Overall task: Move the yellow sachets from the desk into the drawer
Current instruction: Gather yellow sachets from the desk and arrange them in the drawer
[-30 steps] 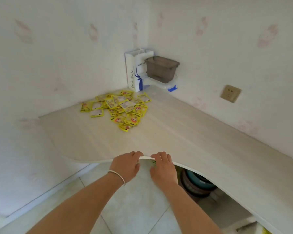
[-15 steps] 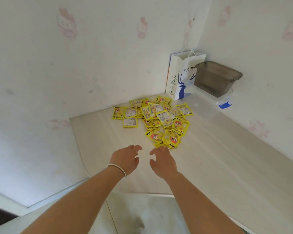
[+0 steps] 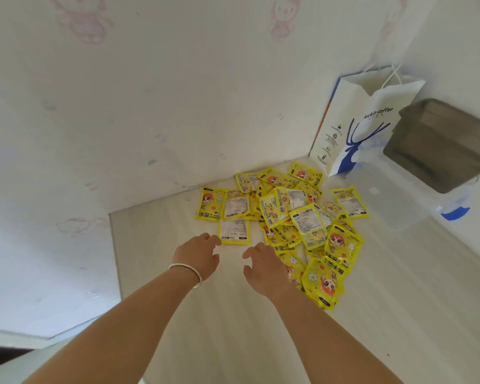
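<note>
Several yellow sachets lie in a loose heap on the pale wooden desk, near the back corner. One sachet lies apart at the heap's near left. My left hand, with a white bracelet on the wrist, hovers just short of that sachet, fingers spread and holding nothing. Reaching beside it, my right hand also has loose fingers and holds nothing; it covers part of the heap's near edge. The drawer is out of sight.
A white paper bag with a blue deer stands in the corner behind the heap. A grey plastic box sits on a clear lidded container to its right. Walls close the desk at the back and right.
Both hands have left the desk's front edge and reached forward across the desk to the heap. The view has moved in closer to the sachets.
</note>
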